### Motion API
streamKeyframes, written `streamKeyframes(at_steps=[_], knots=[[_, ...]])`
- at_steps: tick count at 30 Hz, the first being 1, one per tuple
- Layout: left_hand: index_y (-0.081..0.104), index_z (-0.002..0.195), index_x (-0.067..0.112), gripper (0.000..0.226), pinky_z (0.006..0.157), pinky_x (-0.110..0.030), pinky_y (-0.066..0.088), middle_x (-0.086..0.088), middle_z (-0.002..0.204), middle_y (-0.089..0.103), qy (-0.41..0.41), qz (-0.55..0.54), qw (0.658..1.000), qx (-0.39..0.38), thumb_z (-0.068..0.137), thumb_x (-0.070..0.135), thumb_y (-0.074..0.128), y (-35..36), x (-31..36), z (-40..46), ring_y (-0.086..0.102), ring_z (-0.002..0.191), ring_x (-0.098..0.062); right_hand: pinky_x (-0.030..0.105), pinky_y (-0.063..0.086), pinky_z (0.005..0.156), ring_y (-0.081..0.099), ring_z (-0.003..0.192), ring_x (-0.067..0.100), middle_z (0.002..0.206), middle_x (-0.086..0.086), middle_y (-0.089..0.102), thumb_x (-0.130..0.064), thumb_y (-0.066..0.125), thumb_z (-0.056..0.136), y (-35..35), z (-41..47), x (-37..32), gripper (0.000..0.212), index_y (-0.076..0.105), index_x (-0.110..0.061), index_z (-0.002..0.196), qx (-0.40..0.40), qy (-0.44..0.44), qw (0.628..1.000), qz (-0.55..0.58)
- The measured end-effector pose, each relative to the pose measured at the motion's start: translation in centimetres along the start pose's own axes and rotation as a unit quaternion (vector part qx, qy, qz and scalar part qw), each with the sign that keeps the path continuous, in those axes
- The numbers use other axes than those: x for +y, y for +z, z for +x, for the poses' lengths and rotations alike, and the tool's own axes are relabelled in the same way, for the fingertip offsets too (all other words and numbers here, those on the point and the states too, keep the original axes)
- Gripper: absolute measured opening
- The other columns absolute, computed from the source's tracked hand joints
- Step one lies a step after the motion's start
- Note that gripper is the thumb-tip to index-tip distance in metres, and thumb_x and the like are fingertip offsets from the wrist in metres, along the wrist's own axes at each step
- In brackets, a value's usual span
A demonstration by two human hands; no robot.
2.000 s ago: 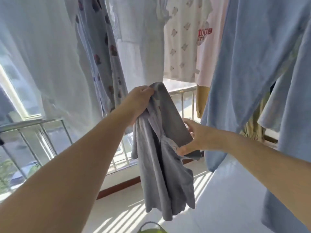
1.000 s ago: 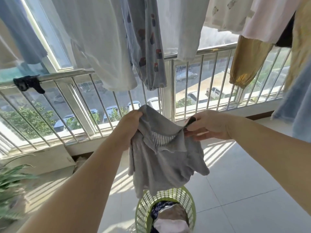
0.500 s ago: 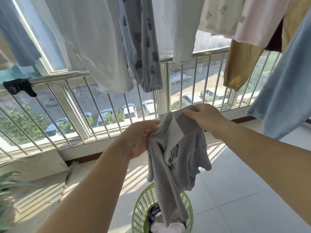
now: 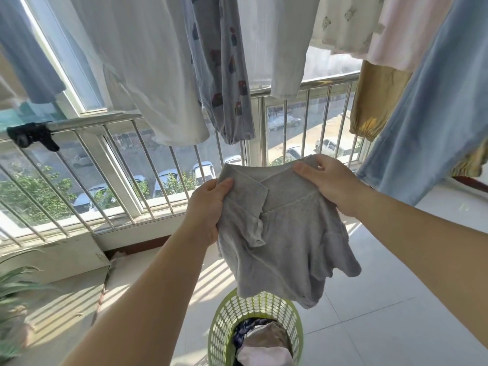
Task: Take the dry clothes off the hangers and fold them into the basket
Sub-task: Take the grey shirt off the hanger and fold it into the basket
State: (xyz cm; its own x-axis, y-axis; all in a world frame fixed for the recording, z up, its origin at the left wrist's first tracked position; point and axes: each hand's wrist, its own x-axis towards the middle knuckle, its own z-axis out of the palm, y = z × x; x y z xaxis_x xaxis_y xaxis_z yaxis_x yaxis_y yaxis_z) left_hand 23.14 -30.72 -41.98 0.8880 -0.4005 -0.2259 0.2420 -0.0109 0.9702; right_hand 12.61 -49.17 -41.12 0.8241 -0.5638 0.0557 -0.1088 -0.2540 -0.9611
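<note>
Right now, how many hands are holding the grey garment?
2. The left hand grips the grey garment at its upper left edge; the right hand grips its upper right edge, above the green basket.

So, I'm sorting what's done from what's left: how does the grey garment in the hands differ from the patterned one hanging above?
The grey garment is plain; the patterned garment carries dark motifs. The grey one is gripped at its top edge by the left hand and right hand, above the green basket; the patterned one hangs freely in front of the railing. Both hang limp, unfolded.
</note>
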Motion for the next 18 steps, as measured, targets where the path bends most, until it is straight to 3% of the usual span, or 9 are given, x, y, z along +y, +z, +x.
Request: streamKeyframes(at_steps=[3,5,7,10,12,15,18], knots=[[0.064,0.085,0.021,0.008,0.08,-0.037,0.054,-0.003,0.087,0.069,0.009,-0.015,0.999,0.031,0.088,0.028,0.061,0.4,0.0,0.0,0.065,0.08,-0.02,0.038,0.055,0.085,0.066,0.099,0.023,0.109,0.006,0.066,-0.031,0.079,0.059,-0.4,-0.3,-0.2,0.064,0.055,-0.019,0.117,-0.094,0.024,0.993,0.061],[0.064,0.09,0.019,0.01,0.079,-0.036,0.054,-0.003,0.086,0.068,0.017,-0.026,0.998,0.045,0.089,0.027,0.06,0.5,0.0,-0.1,0.065,0.078,-0.019,0.038,0.056,0.082,0.066,0.099,0.025,0.11,0.01,0.065,-0.012,0.081,0.06,-0.7,-0.3,-0.1,0.067,0.053,-0.016,0.121,-0.145,0.054,0.986,0.056],[0.065,0.095,0.017,0.013,0.08,-0.037,0.054,-0.003,0.088,0.068,0.025,-0.023,0.998,0.051,0.089,0.027,0.06,0.5,0.0,-0.1,0.065,0.08,-0.02,0.032,0.056,0.076,0.066,0.096,0.024,0.107,0.011,0.066,-0.001,0.077,0.068,-1.0,-0.3,-0.1,0.053,0.056,-0.009,0.116,-0.156,0.073,0.985,0.012],[0.065,0.084,0.021,0.011,0.084,-0.042,0.054,-0.005,0.09,0.068,0.051,0.025,0.997,0.055,0.089,0.029,0.059,0.7,-0.2,-0.1,0.065,0.086,-0.024,0.025,0.054,0.067,0.065,0.083,0.017,0.098,0.007,0.068,-0.004,0.074,0.076,-1.2,-0.2,0.2,0.029,0.062,-0.006,0.101,-0.119,0.077,0.988,-0.067],[0.065,0.082,0.018,0.018,0.087,-0.046,0.052,-0.009,0.091,0.068,0.097,0.101,0.988,0.067,0.09,0.032,0.057,0.8,-0.4,0.0,0.064,0.089,-0.028,0.024,0.052,0.065,0.063,0.079,0.014,0.096,0.006,0.066,-0.006,0.072,0.079,-1.2,0.0,0.3,0.025,0.062,-0.006,0.102,-0.096,0.073,0.991,-0.064],[0.061,0.083,0.009,0.029,0.07,-0.032,0.046,-0.006,0.077,0.061,0.201,0.265,0.94,0.081,0.093,0.034,0.05,0.7,-0.7,0.1,0.058,0.075,-0.023,0.024,0.049,0.063,0.062,0.081,0.014,0.1,0.006,0.064,-0.009,0.067,0.084,-1.3,0.2,0.5,0.026,0.058,-0.008,0.109,-0.075,0.066,0.994,-0.051],[0.053,0.08,0.009,0.03,0.055,-0.019,0.031,0.003,0.063,0.047,0.262,0.383,0.882,0.084,0.096,0.033,0.044,0.8,-0.9,0.0,0.042,0.058,-0.008,0.035,0.051,0.081,0.06,0.092,0.023,0.106,0.009,0.062,-0.017,0.063,0.088,-1.1,0.4,0.8,0.024,0.057,-0.008,0.109,-0.023,0.037,0.987,-0.152]])
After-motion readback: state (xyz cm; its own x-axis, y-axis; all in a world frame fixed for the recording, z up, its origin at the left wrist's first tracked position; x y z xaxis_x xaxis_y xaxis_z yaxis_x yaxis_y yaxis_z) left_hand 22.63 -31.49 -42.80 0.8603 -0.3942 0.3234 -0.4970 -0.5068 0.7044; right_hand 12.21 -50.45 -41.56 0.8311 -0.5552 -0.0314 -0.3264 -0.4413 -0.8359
